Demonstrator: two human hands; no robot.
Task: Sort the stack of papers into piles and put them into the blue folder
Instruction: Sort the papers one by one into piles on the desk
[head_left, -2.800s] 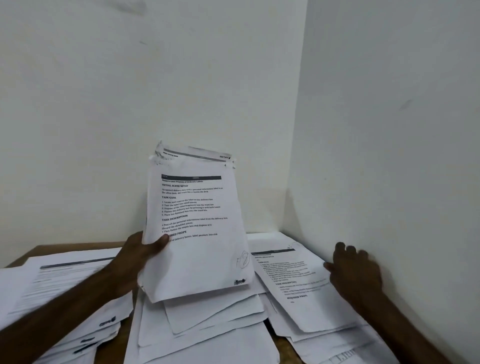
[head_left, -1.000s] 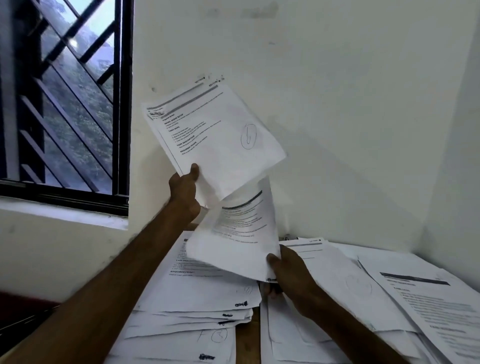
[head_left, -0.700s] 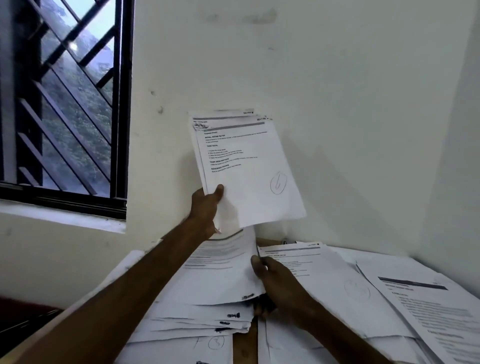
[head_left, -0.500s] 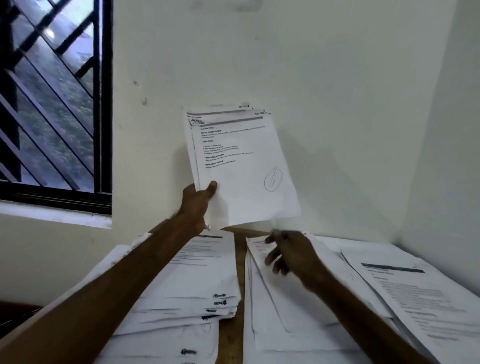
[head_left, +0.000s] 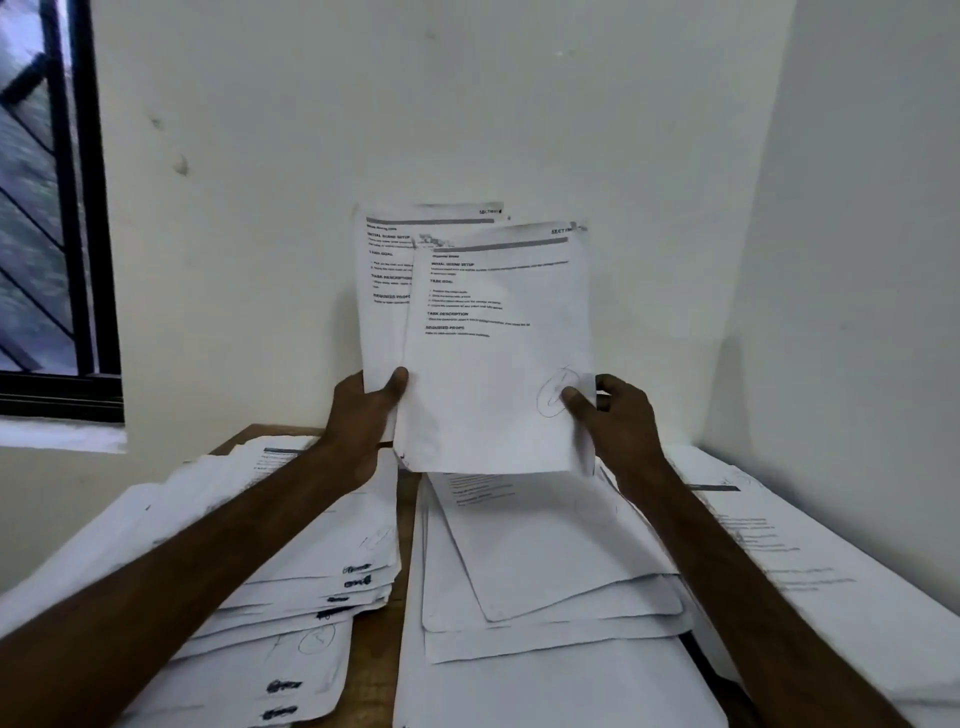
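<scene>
Slippage was risked: fanned sheets (head_left: 493, 364), pinched by the left hand (head_left: 363, 415) and right hand (head_left: 621, 421) above the middle pile (head_left: 550, 566), could be scattered.

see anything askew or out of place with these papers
Yes. The held sheets are not squared: the front one sits shifted right of the back one, between the left hand and right hand. On the table, the left pile and the middle pile are both fanned crookedly, edges out of line.

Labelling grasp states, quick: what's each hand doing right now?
Left hand: grips the held papers at their lower left edge.
Right hand: pinches the front sheet at its lower right edge.
</scene>
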